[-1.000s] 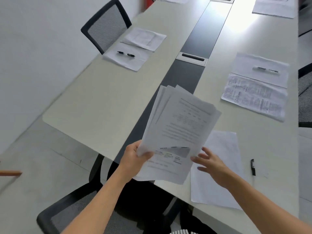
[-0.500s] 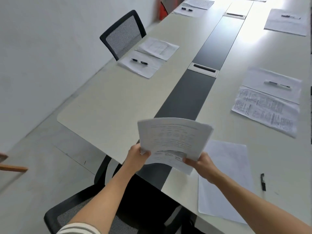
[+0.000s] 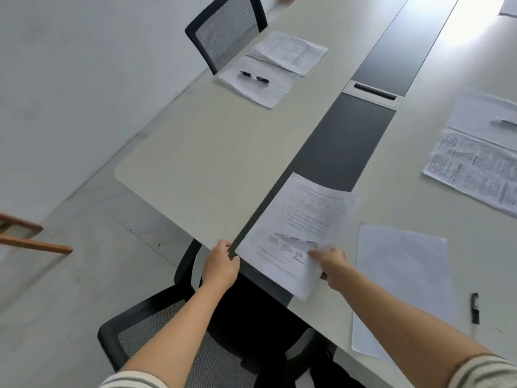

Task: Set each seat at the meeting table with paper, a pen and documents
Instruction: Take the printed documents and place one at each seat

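Plainly, the documents (image 3: 296, 222) could fan out and slip off the table (image 3: 195, 169) end, being loose sheets held only by corners at its edge. The left hand (image 3: 221, 266) curls its fingers (image 3: 225, 246) on the near-left corner; the right hand (image 3: 333, 264) pinches the near-right edge, beside the blank paper (image 3: 400, 275)
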### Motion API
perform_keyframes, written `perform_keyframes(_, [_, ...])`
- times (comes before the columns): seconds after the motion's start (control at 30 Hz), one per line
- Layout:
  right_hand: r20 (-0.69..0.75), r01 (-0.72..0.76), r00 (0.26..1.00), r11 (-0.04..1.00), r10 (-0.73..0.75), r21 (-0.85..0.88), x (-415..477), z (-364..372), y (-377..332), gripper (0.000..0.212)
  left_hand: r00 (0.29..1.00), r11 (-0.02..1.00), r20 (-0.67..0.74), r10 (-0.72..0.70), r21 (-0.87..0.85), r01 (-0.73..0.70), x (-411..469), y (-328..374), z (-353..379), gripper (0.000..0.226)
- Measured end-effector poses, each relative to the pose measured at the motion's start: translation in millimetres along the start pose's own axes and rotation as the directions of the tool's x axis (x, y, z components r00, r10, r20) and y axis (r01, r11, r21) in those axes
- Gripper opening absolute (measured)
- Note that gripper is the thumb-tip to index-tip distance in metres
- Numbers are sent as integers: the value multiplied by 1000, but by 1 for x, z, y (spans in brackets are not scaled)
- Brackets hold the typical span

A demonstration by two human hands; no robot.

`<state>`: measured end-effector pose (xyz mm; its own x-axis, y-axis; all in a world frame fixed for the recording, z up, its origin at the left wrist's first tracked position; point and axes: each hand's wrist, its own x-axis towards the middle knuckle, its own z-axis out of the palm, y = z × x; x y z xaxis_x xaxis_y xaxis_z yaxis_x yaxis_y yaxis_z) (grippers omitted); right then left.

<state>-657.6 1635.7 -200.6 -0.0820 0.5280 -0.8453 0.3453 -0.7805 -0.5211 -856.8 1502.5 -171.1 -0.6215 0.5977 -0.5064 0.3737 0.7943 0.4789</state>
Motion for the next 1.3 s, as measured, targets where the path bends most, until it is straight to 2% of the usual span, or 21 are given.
perform_keyframes(0.07, [-5,-42,999,998,42,52,4,12,5,33,997,985,-18,75,159,-71,-2,-4,3,37])
perform_keyframes(0.13, [21,-47,999,998,46,41,4,17,9,32,986,952,31,162,257,-165,-4,-5,12,38])
perform_keyframes(0.23, [53,76,996,967,-65,-245,-2,5,9,34,948,859,164,272,403,-317,-7,-1,33,46])
perform_keyframes(0.3, [-39,184,970,832,-239,-524,-7,-20,10,40,923,785,236,302,488,-382,-11,1,46,54])
perform_keyframes(0.37, [-147,218,859,610,-491,-762,-12,-59,16,37,911,734,286,297,542,-409,-12,0,59,61])
perform_keyframes(0.4, [-136,220,806,504,-577,-835,-12,-81,24,42,910,720,297,290,558,-412,-12,-2,63,64])
perform_keyframes(0.43, [-94,198,796,404,-598,-893,-13,-104,33,53,908,711,302,290,568,-415,-11,-3,67,66])
perform_keyframes(0.5, [-11,117,881,240,-474,-964,-13,-141,52,78,907,703,303,292,575,-419,-10,-6,71,69])
perform_keyframes(0.57, [36,93,942,155,-334,-983,-12,-160,67,89,907,705,290,305,572,-420,-9,-7,72,70])
perform_keyframes(0.6, [54,101,947,133,-317,-986,-13,-160,71,89,907,707,284,311,569,-420,-9,-7,73,70])
perform_keyframes(0.67, [61,112,933,125,-355,-986,-13,-146,71,87,910,714,271,313,565,-414,-9,-7,73,71])
perform_keyframes(0.93, [-64,56,895,253,-442,-966,-9,-75,59,86,927,735,248,281,567,-374,-12,-3,72,72])
perform_keyframes(1.2, [-116,36,892,324,-437,-945,-10,-67,59,86,933,696,263,246,622,-359,-16,7,69,72])
perform_keyframes(1.3, [-109,109,863,393,-494,-913,-16,-76,58,82,926,667,239,291,644,-375,-22,13,70,73])
